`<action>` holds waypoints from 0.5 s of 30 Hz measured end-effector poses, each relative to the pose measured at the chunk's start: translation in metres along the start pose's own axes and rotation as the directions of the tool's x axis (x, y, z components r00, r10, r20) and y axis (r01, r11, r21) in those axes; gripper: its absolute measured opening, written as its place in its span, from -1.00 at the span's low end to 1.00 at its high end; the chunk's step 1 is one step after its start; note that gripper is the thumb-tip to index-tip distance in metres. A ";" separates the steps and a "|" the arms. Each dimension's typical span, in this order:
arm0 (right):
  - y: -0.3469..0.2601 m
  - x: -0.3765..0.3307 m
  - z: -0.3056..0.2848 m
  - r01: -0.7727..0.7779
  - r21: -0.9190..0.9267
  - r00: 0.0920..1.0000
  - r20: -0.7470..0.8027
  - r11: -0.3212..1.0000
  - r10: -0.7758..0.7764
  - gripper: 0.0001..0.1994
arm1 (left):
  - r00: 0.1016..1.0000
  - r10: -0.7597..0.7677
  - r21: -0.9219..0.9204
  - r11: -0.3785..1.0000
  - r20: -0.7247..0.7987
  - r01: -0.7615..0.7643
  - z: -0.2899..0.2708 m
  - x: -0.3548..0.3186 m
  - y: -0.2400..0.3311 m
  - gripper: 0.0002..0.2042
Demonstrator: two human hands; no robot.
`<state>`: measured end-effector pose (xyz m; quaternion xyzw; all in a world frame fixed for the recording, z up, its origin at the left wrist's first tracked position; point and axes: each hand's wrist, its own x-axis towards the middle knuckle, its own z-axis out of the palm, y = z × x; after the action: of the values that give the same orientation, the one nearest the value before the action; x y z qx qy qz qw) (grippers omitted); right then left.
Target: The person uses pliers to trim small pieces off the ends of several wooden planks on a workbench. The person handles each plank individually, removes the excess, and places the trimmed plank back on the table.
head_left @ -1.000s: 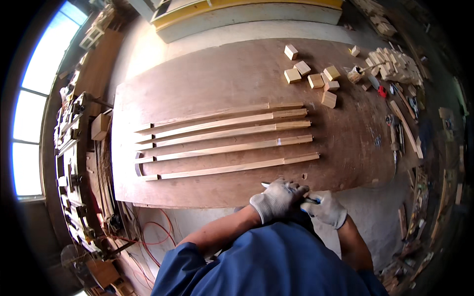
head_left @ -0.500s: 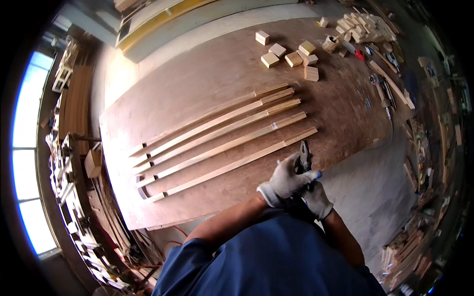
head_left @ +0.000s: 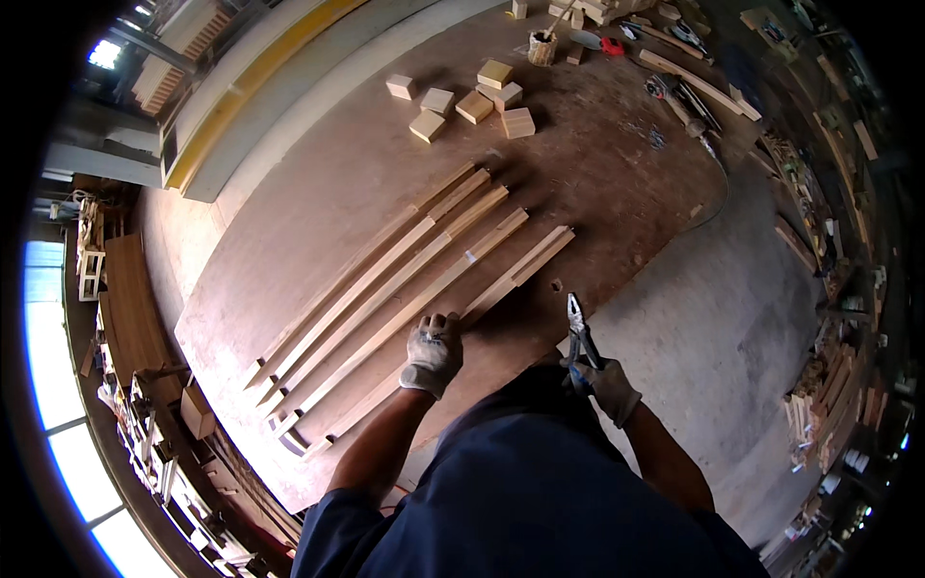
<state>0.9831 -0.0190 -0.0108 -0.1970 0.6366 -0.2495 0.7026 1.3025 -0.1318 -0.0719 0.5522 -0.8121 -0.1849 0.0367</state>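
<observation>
Several long, slim wooden strips (head_left: 385, 246) lie side by side on the brown table, running from lower left to upper right. My left hand (head_left: 434, 352), in a pale work glove, is closed round the middle of the nearest wooden strip (head_left: 518, 268), whose two ends stick out on either side. Off the table's near edge, my gloved right hand (head_left: 609, 387) grips a pair of pliers (head_left: 582, 337) by the handles. The jaws point up and away from me, with nothing visible between them.
Several wooden blocks (head_left: 475, 107) are scattered toward the back of the table (head_left: 597, 193). Behind them stands a small pot (head_left: 541, 48) with a stick in it. A power tool (head_left: 674, 101) with a cord lies at the right, beside a long wood offcut (head_left: 700, 84).
My hands have come apart. The left has moved left onto the nearest strip and taken hold of it, while the right keeps the pliers. The view has turned toward the right.
</observation>
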 end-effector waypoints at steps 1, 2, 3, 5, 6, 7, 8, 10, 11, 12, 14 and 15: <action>0.005 0.003 0.001 -0.021 0.021 1.000 -0.002 1.000 0.021 -0.66 | 0.999 -0.002 -0.011 1.000 -0.033 0.001 0.002 0.003 0.009 -0.76; 0.008 0.005 0.002 -0.024 0.100 1.000 -0.006 0.995 0.025 -0.65 | 0.998 -0.005 -0.022 1.000 -0.066 0.004 0.006 0.007 0.019 -0.75; 0.007 0.005 0.005 0.006 0.078 1.000 -0.015 0.997 -0.005 -0.66 | 0.995 -0.016 -0.033 0.999 -0.100 0.012 0.009 0.009 0.027 -0.75; 0.003 0.008 0.008 0.066 0.030 0.997 -0.029 0.997 -0.065 -0.68 | 0.998 -0.048 -0.160 0.986 -0.051 0.040 0.020 0.016 0.036 -0.69; 0.003 0.010 0.007 0.075 0.037 0.997 0.005 0.996 -0.075 -0.68 | 0.997 -0.009 -0.203 0.979 -0.082 -0.008 0.021 0.023 0.040 -0.67; 0.005 0.014 0.006 0.084 0.044 0.996 0.040 0.995 -0.086 -0.69 | 0.993 0.029 -0.243 0.968 -0.115 -0.056 0.023 0.027 0.044 -0.66; 0.007 0.017 0.005 0.093 0.051 0.993 0.074 0.994 -0.096 -0.70 | 0.995 0.016 -0.222 0.974 -0.095 -0.036 0.024 0.030 0.047 -0.62; 0.009 0.026 0.007 0.072 0.097 0.992 0.096 0.993 -0.082 -0.70 | 0.998 -0.005 -0.171 0.985 -0.058 -0.005 0.025 0.037 0.053 -0.56; 0.010 0.029 0.009 0.062 0.120 0.991 0.108 0.991 -0.075 -0.70 | 0.999 -0.016 -0.146 0.989 -0.040 0.010 0.025 0.040 0.055 -0.52; 0.008 0.029 0.012 0.038 0.184 0.990 0.124 0.982 -0.061 -0.70 | 0.999 -0.012 -0.094 0.995 0.036 0.016 0.021 0.043 0.057 -0.48; 0.004 0.028 0.019 -0.014 0.310 0.987 0.158 0.951 -0.037 -0.69 | 1.000 0.018 -0.108 0.994 0.016 -0.016 0.017 0.044 0.058 -0.48; 0.002 0.028 0.022 -0.032 0.356 0.984 0.172 0.934 -0.032 -0.67 | 0.999 0.032 -0.114 0.993 0.006 -0.032 0.017 0.044 0.058 -0.48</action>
<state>1.0074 -0.0347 -0.0317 -0.0875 0.5163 -0.3428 0.7800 1.2301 -0.1487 -0.0739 0.5353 -0.8092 -0.2325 0.0679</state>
